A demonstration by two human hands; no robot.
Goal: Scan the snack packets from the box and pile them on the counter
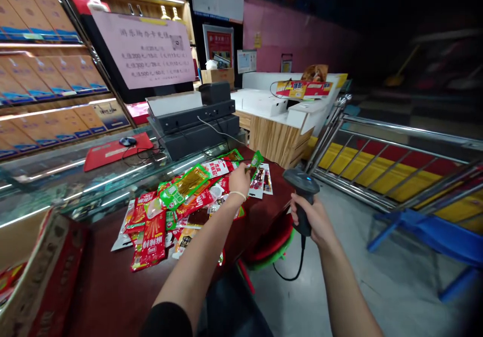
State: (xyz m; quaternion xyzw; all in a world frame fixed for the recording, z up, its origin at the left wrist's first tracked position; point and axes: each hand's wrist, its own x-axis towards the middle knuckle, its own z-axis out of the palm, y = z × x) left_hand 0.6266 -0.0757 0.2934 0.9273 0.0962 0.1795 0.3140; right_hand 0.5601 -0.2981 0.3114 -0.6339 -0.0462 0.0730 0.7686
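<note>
My right hand (309, 214) is wrapped round the handle of a black barcode scanner (302, 180), held up beside the table's right edge. A blue light shows on its top, and a black cable hangs from the grip. My left hand (240, 176) reaches over the far right of the table, its fingers closed on a green snack packet (256, 160) that sticks up past them. White-edged packets (257, 188) lie just beyond. To the left spreads a heap of red and green snack packets (153, 239); my left forearm hides part of it.
The dark red table (109, 286) carries a cardboard box (56, 271) at the left. Behind it stand a glass counter (41, 201), a red mouse pad (116, 151) and a black till machine (204, 136). A watermelon-patterned stool (271, 249), metal railing (396, 166) and blue stool (433, 241) are rightward.
</note>
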